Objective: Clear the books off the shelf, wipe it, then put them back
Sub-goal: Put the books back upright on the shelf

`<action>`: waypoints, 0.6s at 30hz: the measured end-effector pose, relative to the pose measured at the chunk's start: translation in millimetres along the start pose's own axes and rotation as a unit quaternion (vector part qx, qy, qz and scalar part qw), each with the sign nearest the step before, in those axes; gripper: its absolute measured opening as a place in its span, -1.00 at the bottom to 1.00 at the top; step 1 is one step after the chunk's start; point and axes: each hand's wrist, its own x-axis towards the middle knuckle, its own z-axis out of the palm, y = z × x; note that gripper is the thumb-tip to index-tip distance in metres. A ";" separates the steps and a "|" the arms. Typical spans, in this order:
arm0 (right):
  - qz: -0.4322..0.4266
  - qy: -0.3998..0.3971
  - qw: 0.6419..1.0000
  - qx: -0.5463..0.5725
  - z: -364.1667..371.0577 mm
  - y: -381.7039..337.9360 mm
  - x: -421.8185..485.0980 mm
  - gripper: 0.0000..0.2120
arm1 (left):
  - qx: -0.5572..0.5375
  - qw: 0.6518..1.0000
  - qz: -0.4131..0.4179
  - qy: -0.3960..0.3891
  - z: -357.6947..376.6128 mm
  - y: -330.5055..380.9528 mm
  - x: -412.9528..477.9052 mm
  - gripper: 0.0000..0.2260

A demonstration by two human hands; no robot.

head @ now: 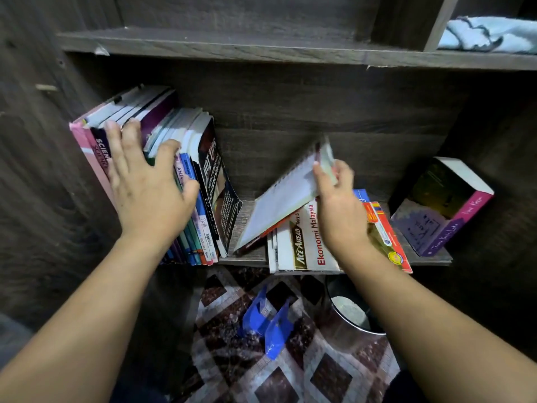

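Left hand [145,184] flat, fingers straight, pressing upright row of books [186,181] at left end of shelf [247,254]. Right hand [337,199] pinching top edge of spiral notebook [284,196], tilted up off flat stack of books [305,237] mid-shelf. Thick paperback [441,205] apart at right. Blue cloth [491,33] on upper shelf.

2 bare, sleeveless forearms [96,301]

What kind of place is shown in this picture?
Probably a room in a home: a dark wooden bookshelf filled with school textbooks, a patterned brown-and-white carpet below, and a light blue cloth on the upper shelf.
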 end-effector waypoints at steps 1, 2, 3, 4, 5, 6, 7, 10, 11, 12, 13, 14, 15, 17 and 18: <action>-0.024 -0.021 0.999 0.000 5.1 -13.7 -0.4 -0.41 | -0.003 1.000 0.001 -0.001 -0.8 -0.8 0.0 -0.57; -0.047 -0.035 0.998 0.006 11.0 -26.5 -0.1 -0.40 | -0.008 1.000 0.003 -0.004 -2.2 -1.5 0.0 -0.56; -0.067 -0.043 0.997 0.021 16.1 -38.4 1.3 -0.39 | -0.012 1.000 0.006 -0.006 -3.5 -2.4 -0.2 -0.56; -0.084 -0.050 0.994 0.047 21.0 -49.2 4.6 -0.37 | -0.015 1.000 0.009 -0.009 -5.0 -3.4 -0.3 -0.55; -0.100 -0.061 0.990 0.080 26.1 -57.8 8.0 -0.34 | -0.016 1.000 0.013 -0.011 -6.5 -5.0 -0.9 -0.55; -0.121 -0.076 0.983 0.115 31.3 -64.6 10.8 -0.29 | -0.015 1.000 0.018 -0.012 -7.9 -6.8 -1.4 -0.55; -0.153 -0.093 0.972 0.151 36.2 -69.6 11.0 -0.23 | -0.013 1.000 0.025 -0.014 -8.9 -8.9 -2.0 -0.55; -0.222 -0.135 0.935 0.240 53.4 -76.2 2.1 -0.11 | -0.011 0.999 0.042 -0.029 -12.0 -14.6 -2.9 -0.52; -0.214 -0.146 0.927 0.271 61.2 -75.8 -1.9 -0.11 | -0.010 0.998 0.048 -0.034 -12.9 -16.6 -2.6 -0.51; -0.190 -0.156 0.922 0.298 69.4 -74.9 -4.8 -0.10 | -0.008 0.998 0.054 -0.038 -14.0 -18.5 -2.3 -0.50; -0.156 -0.173 0.919 0.319 77.1 -74.4 -6.6 -0.08 | -0.007 0.997 0.060 -0.040 -14.8 -20.6 -1.9 -0.50; -0.120 -0.194 0.915 0.333 83.8 -74.9 -7.5 -0.06 | -0.006 0.997 0.064 -0.042 -15.5 -22.4 -1.4 -0.50; -0.090 -0.218 0.910 0.340 89.1 -75.3 -8.2 -0.04 | -0.005 0.997 0.067 -0.045 -16.1 -23.6 -1.3 -0.50; -0.060 -0.260 0.905 0.331 97.3 -76.6 -9.9 -0.02 | -0.007 0.996 0.068 -0.050 -16.3 -24.7 -1.7 -0.50; -0.058 -0.272 0.905 0.323 100.0 -77.5 -11.0 -0.03 | -0.008 0.996 0.066 -0.052 -16.4 -24.3 -1.9 -0.50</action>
